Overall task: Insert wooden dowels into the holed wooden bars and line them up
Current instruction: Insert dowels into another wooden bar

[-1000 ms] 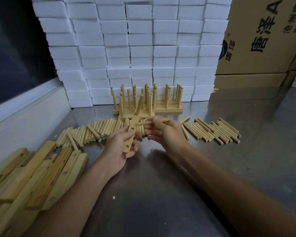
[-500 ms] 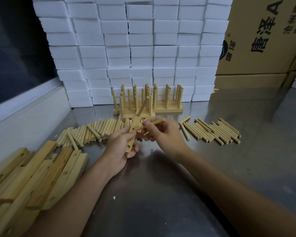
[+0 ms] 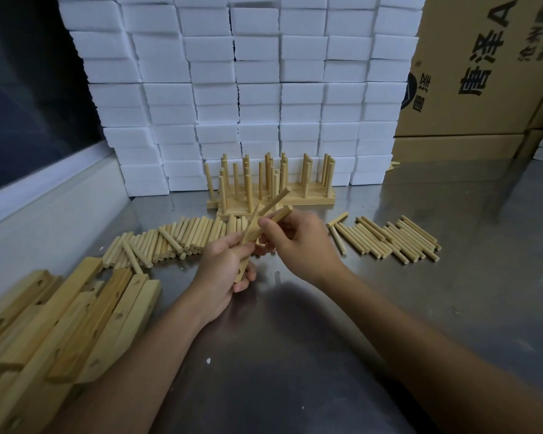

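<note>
My left hand grips a holed wooden bar, tilted up off the table, with one dowel sticking out of it toward the back. My right hand pinches a second dowel against the bar just right of the first one. Finished bars with upright dowels stand in a row behind my hands. Loose dowels lie in a heap at the left and in another at the right. Bare holed bars are piled at the near left.
A wall of white foam blocks closes the back of the steel table. Cardboard boxes stand at the back right. A dark window and white ledge run along the left side.
My left hand has raised and tilted the bar so it stands steeper. My right hand has swung its dowel from lying across the bar to pointing up beside the inserted one.
</note>
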